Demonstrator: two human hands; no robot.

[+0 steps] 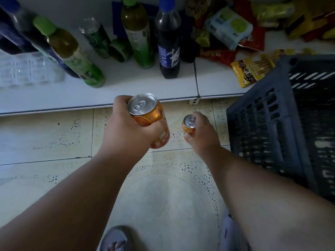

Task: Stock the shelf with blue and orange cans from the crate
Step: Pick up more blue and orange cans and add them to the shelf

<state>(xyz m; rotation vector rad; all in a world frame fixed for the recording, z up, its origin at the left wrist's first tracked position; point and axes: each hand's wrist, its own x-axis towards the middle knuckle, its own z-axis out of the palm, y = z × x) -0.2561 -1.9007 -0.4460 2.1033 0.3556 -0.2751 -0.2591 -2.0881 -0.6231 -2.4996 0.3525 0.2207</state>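
Note:
My left hand (pixel 126 127) grips an orange can (pixel 145 111) upright, its silver top facing me, just in front of the white shelf (pixel 126 87). My right hand (pixel 203 131) holds a second orange can (pixel 188 124) lower down, over the tiled floor beside the dark grey crate (pixel 262 120). Both cans are in the air, short of the shelf's front edge. The crate's inside is dark and I cannot see what it holds.
On the shelf stand green bottles (pixel 139 33), a dark cola bottle (pixel 168 44) and a pack of water bottles (pixel 27 69) at the left. Snack packets (pixel 252 69) lie at the right. My slippered feet (pixel 116 240) are on the floor below.

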